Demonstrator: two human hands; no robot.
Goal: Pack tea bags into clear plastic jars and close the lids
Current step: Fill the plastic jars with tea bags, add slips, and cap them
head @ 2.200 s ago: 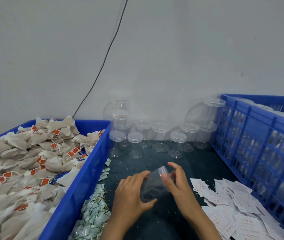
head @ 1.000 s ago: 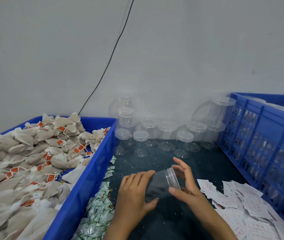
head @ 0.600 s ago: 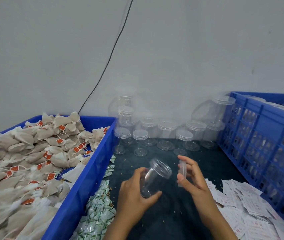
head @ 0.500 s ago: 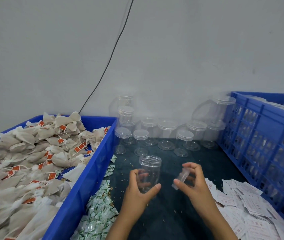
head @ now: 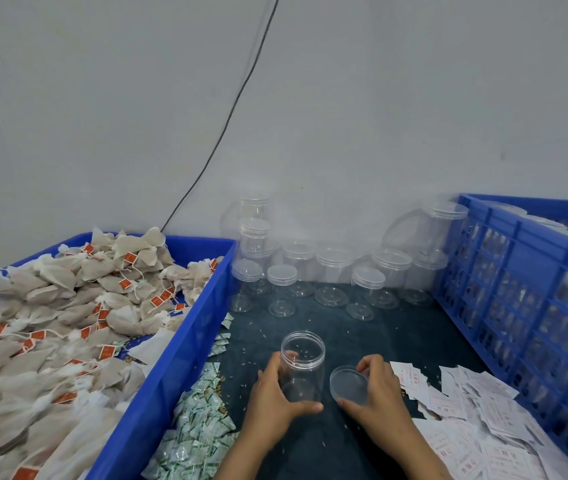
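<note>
**Inspector:** Report the near field.

**Operator:** My left hand [head: 272, 396] is curled round the open jar [head: 303, 370], which stands upright and empty on the dark surface [head: 338, 445]. My right hand [head: 376, 396] pinches the loose lid [head: 349, 384] by its edge, just beside the jar and low over the surface; I cannot tell whether it touches down.

**Inspector:** Step in hand?

**Operator:** I judge it as the opening step: lid off, nothing packed yet. Next the lid needs parking within reach, then my freed hand must go to the tea bags [head: 78, 306] heaped in the blue tray [head: 185, 334] on my left.

**Inspector:** Anything alongside?

**Operator:** Small green-and-white sachets [head: 199, 431] lie against the tray wall; white paper slips [head: 466, 420] are scattered at my right.

**Inspector:** Further out?

**Operator:** Lidded empty jars [head: 331, 271] stand in rows against the wall, a blue crate [head: 525, 282] is at the far right, and a black cable [head: 227, 119] runs up the wall.
</note>
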